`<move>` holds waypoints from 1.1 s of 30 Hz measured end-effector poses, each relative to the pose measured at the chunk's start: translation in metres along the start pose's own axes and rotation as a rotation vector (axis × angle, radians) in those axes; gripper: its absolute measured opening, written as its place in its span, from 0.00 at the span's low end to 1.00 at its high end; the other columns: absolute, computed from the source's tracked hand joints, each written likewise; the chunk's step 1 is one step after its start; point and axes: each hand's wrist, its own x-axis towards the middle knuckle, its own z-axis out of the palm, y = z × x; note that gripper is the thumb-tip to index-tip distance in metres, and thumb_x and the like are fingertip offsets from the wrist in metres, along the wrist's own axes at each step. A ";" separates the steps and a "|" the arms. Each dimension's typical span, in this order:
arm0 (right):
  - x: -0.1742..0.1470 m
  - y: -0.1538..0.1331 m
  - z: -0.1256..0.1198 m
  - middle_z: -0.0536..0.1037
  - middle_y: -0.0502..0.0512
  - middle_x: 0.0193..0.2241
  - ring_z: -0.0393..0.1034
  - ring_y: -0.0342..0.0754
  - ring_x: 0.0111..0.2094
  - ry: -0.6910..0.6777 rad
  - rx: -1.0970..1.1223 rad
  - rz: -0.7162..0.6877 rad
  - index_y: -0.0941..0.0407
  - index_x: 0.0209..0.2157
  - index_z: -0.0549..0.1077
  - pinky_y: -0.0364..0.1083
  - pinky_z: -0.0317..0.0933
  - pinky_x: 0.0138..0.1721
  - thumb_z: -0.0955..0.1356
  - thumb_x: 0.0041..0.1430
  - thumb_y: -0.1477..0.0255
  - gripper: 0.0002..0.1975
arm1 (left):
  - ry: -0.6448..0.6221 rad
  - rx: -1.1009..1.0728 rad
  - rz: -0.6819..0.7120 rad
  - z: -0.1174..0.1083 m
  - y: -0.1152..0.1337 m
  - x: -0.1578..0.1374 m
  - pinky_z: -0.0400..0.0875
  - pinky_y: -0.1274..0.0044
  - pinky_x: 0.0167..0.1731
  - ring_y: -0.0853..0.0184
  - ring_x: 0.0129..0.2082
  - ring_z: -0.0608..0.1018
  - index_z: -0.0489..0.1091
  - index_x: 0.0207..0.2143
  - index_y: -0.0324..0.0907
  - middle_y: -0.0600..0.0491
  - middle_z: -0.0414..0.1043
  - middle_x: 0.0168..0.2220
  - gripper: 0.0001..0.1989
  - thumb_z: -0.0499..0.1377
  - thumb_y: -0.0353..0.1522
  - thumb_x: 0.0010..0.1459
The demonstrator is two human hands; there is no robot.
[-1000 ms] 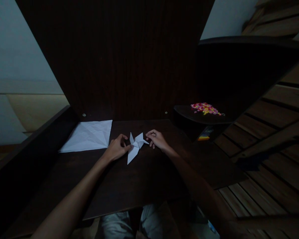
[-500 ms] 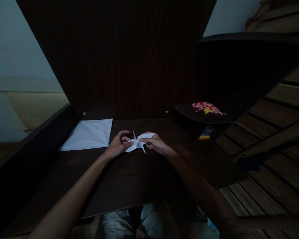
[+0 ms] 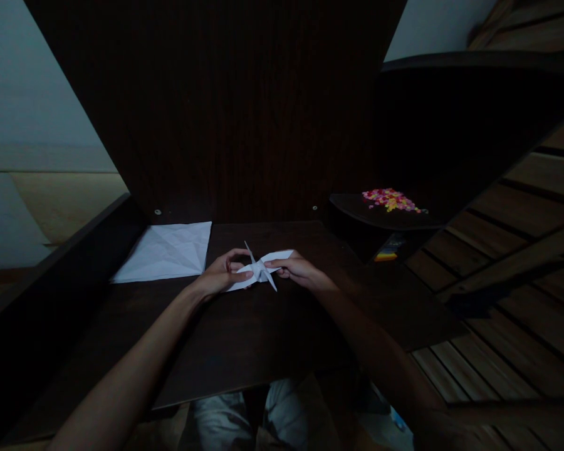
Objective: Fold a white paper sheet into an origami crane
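A white folded paper crane [image 3: 259, 272] is between my hands above the dark desk. Its two wings stretch out to left and right, and two thin points stick out toward the back and toward me. My left hand [image 3: 222, 273] pinches the left wing, thumb on top and fingers beneath. On the other side, my right hand [image 3: 297, 269] grips the right wing, its thumb lying near the crane's body. The fingertips under the paper are partly hidden.
Creased white paper sheets [image 3: 169, 252] lie on the desk [image 3: 235, 338] at the left. Small pink, red and yellow pieces [image 3: 391, 200] are heaped on a corner shelf [image 3: 357, 212] at the right. A raised side panel [image 3: 66, 257] edges the desk's left.
My left hand has shifted slightly left and the left wing now looks drawn out longer and flatter. The crane's middle appears more spread. My right hand keeps its hold.
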 end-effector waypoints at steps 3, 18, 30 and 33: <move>0.002 -0.001 -0.004 0.68 0.46 0.18 0.51 0.34 0.18 0.003 0.025 0.015 0.61 0.23 0.74 0.39 0.35 0.17 0.74 0.34 0.75 0.09 | 0.008 -0.006 -0.010 0.000 -0.001 0.001 0.68 0.79 0.25 0.69 0.23 0.76 0.61 0.51 0.40 0.56 0.74 0.23 0.33 0.69 0.29 0.41; 0.003 -0.002 -0.009 0.68 0.46 0.17 0.50 0.33 0.17 -0.050 0.015 0.044 0.61 0.22 0.74 0.39 0.35 0.17 0.75 0.33 0.76 0.10 | -0.019 0.003 -0.061 -0.002 0.004 -0.001 0.67 0.79 0.26 0.70 0.21 0.75 0.62 0.48 0.39 0.56 0.73 0.22 0.30 0.68 0.28 0.41; 0.007 0.002 -0.007 0.70 0.48 0.18 0.56 0.34 0.16 0.035 0.077 0.082 0.61 0.26 0.73 0.36 0.44 0.14 0.74 0.42 0.70 0.11 | -0.001 -0.098 -0.066 -0.003 -0.001 0.002 0.70 0.79 0.29 0.70 0.24 0.76 0.68 0.45 0.39 0.53 0.76 0.27 0.24 0.67 0.26 0.43; 0.005 -0.002 -0.004 0.70 0.49 0.19 0.58 0.36 0.15 0.104 0.102 0.071 0.59 0.27 0.69 0.37 0.46 0.13 0.71 0.47 0.59 0.16 | 0.076 -0.135 -0.049 -0.004 -0.001 0.004 0.71 0.79 0.29 0.71 0.25 0.77 0.68 0.48 0.40 0.52 0.77 0.29 0.26 0.67 0.26 0.44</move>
